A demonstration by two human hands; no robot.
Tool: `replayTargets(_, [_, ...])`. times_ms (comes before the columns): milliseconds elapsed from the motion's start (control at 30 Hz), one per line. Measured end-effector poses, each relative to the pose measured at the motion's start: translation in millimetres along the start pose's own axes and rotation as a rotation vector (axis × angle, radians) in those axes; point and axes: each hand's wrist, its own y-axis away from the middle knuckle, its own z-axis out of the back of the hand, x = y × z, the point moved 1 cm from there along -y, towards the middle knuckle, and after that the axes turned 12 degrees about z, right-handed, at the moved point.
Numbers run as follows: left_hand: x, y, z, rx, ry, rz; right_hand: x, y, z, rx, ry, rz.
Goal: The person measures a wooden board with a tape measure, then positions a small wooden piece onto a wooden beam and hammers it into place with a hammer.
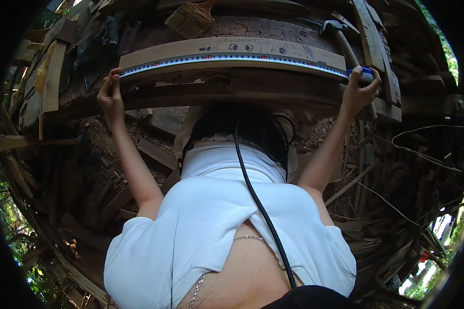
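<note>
A pale wooden board (180,49) with ink drawings and marks lies across the dark workbench (273,31). Along its near edge stretches a measuring tape (232,57), pulled out nearly the board's whole length. My left hand (111,95) pinches the tape's free end at the board's left end. At the right end, my right hand (361,90) grips the blue and white tape case (366,75), with fingers wrapped around it.
A wide paintbrush (191,19) lies behind the board. A hammer (341,37) rests at the back right, its handle running under the tape case. Planks (368,36) stand at the right, more scraps (52,77) at the left. Wood offcuts cover the ground; thin wires (422,154) hang right.
</note>
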Motion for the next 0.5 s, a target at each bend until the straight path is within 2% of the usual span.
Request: replayTargets(500, [-2.5, 3.4, -8.7, -0.078, 0.007, -0.064, 3.7, -1.6, 1.5, 0.003, -0.001, 0.012])
